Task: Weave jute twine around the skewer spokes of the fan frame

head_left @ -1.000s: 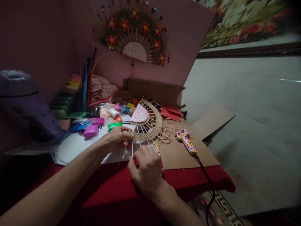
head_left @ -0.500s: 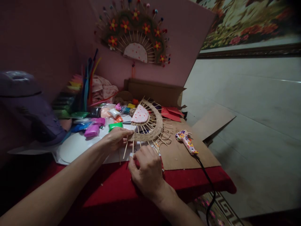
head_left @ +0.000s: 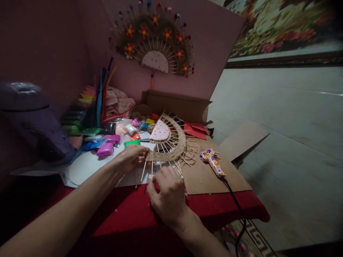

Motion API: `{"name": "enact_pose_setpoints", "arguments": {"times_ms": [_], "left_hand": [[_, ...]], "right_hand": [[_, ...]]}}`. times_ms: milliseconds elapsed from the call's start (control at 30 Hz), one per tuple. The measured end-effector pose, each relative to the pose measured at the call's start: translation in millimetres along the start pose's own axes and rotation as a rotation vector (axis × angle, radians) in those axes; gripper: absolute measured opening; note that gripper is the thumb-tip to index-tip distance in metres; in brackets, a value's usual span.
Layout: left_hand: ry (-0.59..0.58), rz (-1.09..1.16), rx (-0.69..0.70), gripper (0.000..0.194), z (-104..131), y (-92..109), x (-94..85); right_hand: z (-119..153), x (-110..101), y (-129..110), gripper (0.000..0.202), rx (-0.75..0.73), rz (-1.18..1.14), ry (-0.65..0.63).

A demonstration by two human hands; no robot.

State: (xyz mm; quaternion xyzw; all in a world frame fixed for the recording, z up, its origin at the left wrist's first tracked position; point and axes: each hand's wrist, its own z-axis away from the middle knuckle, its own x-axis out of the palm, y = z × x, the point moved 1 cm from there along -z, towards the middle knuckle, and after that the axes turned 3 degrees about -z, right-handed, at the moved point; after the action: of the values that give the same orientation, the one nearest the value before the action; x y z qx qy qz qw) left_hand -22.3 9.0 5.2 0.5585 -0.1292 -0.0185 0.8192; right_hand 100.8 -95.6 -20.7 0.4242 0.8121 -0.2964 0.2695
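A half-round fan frame (head_left: 175,151) of thin wooden sticks with a band of brown twine woven through them is tilted above the table. At its centre sits a half-circle pad (head_left: 160,131) of pink dotted cloth. My left hand (head_left: 132,157) pinches the near left end of the twine band, thumb on top. My right hand (head_left: 167,194) is closed, with curled fingers, just below the near stick ends. Whatever it may hold is hidden behind the knuckles. A loop of loose twine (head_left: 190,162) hangs by the stick tips on the right.
A flower-patterned glue gun (head_left: 213,162) with a black cord lies on cardboard (head_left: 198,178) at right. Several coloured clay packets (head_left: 105,149) crowd the left, beside a purple bottle (head_left: 37,125). A finished fan (head_left: 154,43) decorates the pink board behind. Red cloth (head_left: 120,217) covers the table.
My left hand has shifted very slightly left at the band's end. My right hand stays almost in place, and the whole view has moved a little.
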Motion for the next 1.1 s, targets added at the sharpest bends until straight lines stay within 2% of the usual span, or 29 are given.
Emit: {"name": "enact_pose_setpoints", "arguments": {"times_ms": [100, 200, 267, 333, 500, 633, 833, 1100], "left_hand": [[-0.024, 0.008, -0.052, 0.005, 1.3, -0.7, 0.2], [-0.139, -0.016, -0.106, 0.007, 3.7, -1.2, -0.1], [-0.218, -0.045, -0.100, 0.005, 5.4, -1.0, 0.1], [-0.250, -0.077, -0.089, 0.008, 6.9, -0.7, 0.7], [-0.198, -0.091, -0.105, 0.016, 10.1, 0.7, 2.8], [-0.221, -0.081, -0.080, 0.008, 10.8, 1.5, 2.0], [-0.107, -0.027, -0.060, 0.006, 1.7, -1.3, -2.0], [-0.059, -0.023, -0.054, 0.007, 3.4, 0.5, 1.8]], "right_hand": [[-0.2, -0.3, -0.1, 0.016, 0.006, -0.007, -0.006], [-0.3, -1.1, -0.1, 0.016, 0.014, -0.020, -0.009], [-0.3, -1.3, 0.0, 0.015, 0.014, -0.029, -0.010], [-0.4, -1.2, 0.2, 0.015, 0.013, -0.036, -0.011], [-0.9, -0.6, 0.5, 0.016, 0.003, -0.039, -0.007], [-0.7, -1.4, -0.1, 0.016, 0.009, -0.027, -0.003], [-1.2, -2.0, -0.2, 0.017, -0.008, -0.020, 0.020], [-0.9, -2.3, 0.1, 0.017, -0.003, -0.009, -0.002]]}}
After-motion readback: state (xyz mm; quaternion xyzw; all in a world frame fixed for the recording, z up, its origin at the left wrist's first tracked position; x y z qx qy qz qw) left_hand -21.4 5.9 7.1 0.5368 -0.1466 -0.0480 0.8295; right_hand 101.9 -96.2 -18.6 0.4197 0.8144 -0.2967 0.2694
